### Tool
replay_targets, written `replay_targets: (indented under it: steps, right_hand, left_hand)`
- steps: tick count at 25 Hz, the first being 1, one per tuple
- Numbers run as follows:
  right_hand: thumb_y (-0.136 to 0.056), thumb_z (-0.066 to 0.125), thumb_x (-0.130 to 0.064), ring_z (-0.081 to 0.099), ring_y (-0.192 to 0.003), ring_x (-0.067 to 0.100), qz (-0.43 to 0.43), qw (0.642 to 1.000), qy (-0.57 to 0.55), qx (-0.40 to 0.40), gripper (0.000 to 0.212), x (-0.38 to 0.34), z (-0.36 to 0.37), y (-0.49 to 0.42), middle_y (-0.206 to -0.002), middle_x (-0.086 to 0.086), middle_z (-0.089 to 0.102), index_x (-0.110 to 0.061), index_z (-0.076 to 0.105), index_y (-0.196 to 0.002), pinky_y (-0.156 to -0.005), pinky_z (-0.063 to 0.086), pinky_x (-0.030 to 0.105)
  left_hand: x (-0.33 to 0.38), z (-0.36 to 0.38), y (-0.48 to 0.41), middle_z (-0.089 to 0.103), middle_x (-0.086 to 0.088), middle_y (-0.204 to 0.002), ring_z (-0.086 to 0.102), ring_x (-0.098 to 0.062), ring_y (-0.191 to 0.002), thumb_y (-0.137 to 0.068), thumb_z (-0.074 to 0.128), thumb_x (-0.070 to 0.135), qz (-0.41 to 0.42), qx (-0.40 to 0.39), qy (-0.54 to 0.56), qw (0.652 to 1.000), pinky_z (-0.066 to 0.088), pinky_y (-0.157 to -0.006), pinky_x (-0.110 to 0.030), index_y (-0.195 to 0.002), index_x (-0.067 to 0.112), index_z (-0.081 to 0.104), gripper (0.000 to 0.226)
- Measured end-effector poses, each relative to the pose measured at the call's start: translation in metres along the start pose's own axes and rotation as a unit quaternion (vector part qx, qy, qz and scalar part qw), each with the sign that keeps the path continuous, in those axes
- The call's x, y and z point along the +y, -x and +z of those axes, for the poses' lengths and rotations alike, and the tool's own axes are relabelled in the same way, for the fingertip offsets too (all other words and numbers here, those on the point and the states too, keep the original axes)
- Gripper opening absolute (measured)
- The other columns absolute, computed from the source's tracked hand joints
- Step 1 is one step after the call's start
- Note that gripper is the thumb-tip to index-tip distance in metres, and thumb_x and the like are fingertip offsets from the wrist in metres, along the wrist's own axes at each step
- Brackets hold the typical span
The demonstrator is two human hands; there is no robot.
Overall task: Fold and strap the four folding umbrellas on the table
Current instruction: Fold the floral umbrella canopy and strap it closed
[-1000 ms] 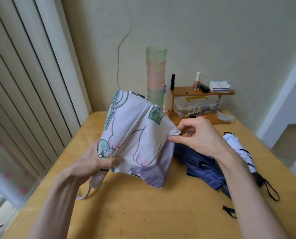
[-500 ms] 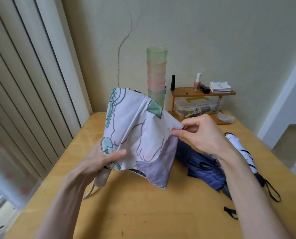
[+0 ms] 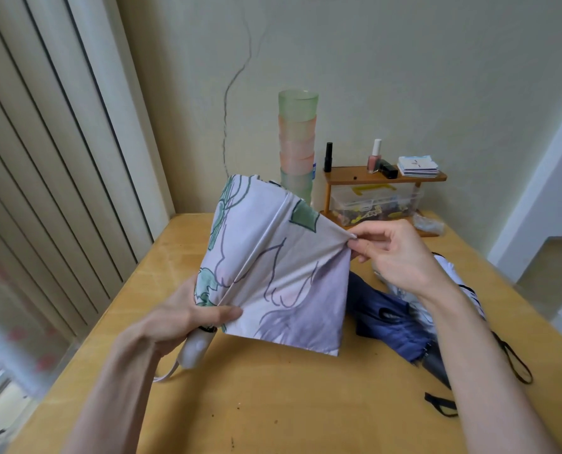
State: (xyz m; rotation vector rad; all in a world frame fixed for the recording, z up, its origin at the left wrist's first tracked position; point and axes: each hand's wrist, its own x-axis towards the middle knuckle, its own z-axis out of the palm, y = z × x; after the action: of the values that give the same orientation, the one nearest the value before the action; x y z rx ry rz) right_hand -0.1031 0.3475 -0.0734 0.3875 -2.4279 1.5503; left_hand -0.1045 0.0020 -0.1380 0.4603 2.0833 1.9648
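Observation:
A pale lilac folding umbrella (image 3: 273, 263) with green and purple flower print is held up over the wooden table (image 3: 273, 404). My left hand (image 3: 188, 316) grips its gathered cloth just above the white handle (image 3: 195, 350). My right hand (image 3: 394, 253) pinches a rib tip of the canopy and holds one panel stretched out to the right. Behind my right arm a dark blue umbrella (image 3: 387, 326) lies crumpled on the table, with a white umbrella with black trim (image 3: 453, 276) beside it, partly hidden by my arm.
A stack of green and pink cups (image 3: 297, 145) stands at the back by the wall. Beside it a small wooden shelf (image 3: 384, 178) carries bottles and cards over a clear box of small items. Black straps (image 3: 515, 362) lie at the table's right edge. Vertical blinds (image 3: 60, 158) hang on the left.
My right hand has pulled the canopy tip further right and up, stretching the panel flat. My left hand has kept its grip by the handle.

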Motion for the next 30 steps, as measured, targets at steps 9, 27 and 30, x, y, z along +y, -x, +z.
replay_targets:
  steps: [9, 27, 30]
  right_hand:
    - [-0.088, 0.083, -0.018, 0.078, -0.089, 0.012, -0.033, 0.999, -0.001, -0.021, 0.007, -0.005, 0.001, 0.005, -0.092, -0.006, 0.081, -0.019, 0.08, -0.094, -0.084, 0.061, 0.026]
    - [-0.096, 0.075, -0.009, 0.074, -0.085, 0.008, -0.036, 0.995, -0.084, 0.033, 0.012, -0.007, 0.008, 0.001, -0.097, -0.004, 0.08, -0.02, 0.078, -0.099, -0.073, 0.058, 0.026]
    - [-0.091, 0.072, 0.009, 0.076, -0.099, 0.013, -0.028, 0.991, -0.128, 0.031, 0.024, -0.008, 0.006, 0.004, -0.11, 0.007, 0.074, -0.012, 0.068, -0.103, -0.086, 0.059, 0.027]
  left_hand:
    - [0.006, -0.013, 0.005, 0.078, -0.008, -0.116, 0.076, -0.025, -0.103, -0.062, 0.09, 0.011, 0.021, 0.054, -0.04, 0.998, 0.062, -0.081, -0.031, -0.131, 0.011, 0.061, 0.075]
    - [0.006, -0.007, -0.008, 0.075, 0.005, -0.085, 0.066, -0.012, -0.066, -0.066, 0.094, 0.003, 0.071, 0.184, -0.08, 0.977, 0.054, -0.057, -0.024, -0.125, 0.02, 0.058, 0.071]
    - [0.003, -0.01, -0.007, 0.075, 0.001, -0.086, 0.066, -0.016, -0.068, -0.068, 0.093, 0.0, 0.073, 0.184, -0.077, 0.977, 0.055, -0.059, -0.025, -0.124, 0.013, 0.059, 0.067]
